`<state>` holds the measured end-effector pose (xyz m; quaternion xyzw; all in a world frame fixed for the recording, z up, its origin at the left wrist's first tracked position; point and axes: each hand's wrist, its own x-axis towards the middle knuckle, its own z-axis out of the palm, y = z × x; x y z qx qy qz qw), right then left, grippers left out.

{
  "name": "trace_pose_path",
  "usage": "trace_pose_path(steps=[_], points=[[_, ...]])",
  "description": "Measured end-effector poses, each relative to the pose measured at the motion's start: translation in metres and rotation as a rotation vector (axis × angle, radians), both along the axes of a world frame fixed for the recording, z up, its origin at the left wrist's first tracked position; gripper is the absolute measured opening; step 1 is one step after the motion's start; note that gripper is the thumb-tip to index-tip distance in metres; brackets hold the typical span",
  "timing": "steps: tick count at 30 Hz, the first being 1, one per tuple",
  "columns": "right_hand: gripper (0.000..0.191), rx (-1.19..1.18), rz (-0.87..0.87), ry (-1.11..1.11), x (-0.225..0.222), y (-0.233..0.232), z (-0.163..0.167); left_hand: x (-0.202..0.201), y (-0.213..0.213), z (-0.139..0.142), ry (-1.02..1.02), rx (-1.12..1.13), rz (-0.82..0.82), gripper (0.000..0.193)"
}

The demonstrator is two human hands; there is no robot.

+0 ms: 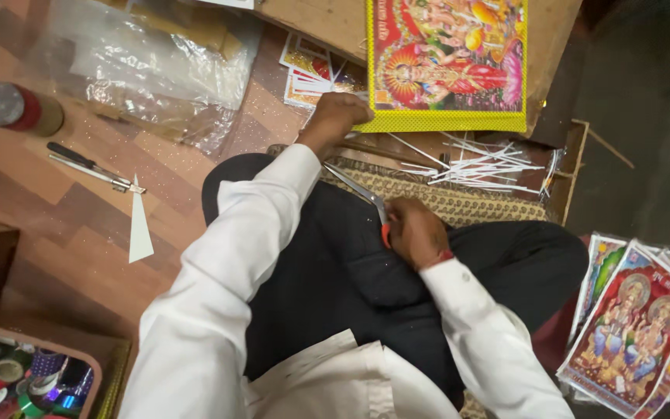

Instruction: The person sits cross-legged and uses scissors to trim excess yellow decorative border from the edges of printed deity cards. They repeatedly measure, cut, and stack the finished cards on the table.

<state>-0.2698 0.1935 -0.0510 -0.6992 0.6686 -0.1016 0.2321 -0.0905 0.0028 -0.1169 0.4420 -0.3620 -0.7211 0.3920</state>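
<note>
My left hand (339, 116) reaches forward and rests its fingers on the lower left corner of a colourful picture with a yellow glitter border (447, 66). My right hand (414, 231) sits on my lap, shut on orange-handled scissors (366, 198) whose metal blades point up and left toward the picture. Thin white paper strips (482, 164) lie scattered just below the picture, beside a patterned mat (459, 202).
A knife-like cutter (94, 167) and a white paper triangle (139, 229) lie on the wooden floor at left. Clear plastic wrap (149, 62), a tape roll (13, 107), a tray of coloured tapes (21, 380), and stacked pictures (637, 330) surround me.
</note>
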Motion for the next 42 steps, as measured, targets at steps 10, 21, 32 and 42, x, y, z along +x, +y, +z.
trace_pose_path(steps=[10, 21, 32, 42], points=[[0.06, 0.237, -0.103, -0.51, -0.017, 0.006, -0.021, 0.005, 0.003, 0.03, -0.069, 0.158, 0.086, 0.016], [0.06, 0.513, -0.348, -1.299, 0.04, 0.027, 0.02, 0.003, 0.001, 0.029, -0.062, 0.249, 0.122, 0.014], [0.047, 0.343, -0.443, -1.26, 0.049, -0.014, 0.001, 0.002, -0.003, 0.017, 0.002, 0.225, 0.131, 0.014], [0.047, 0.282, -0.467, -1.309, 0.048, -0.012, -0.016, 0.003, -0.004, 0.018, -0.051, 0.224, 0.144, 0.016]])
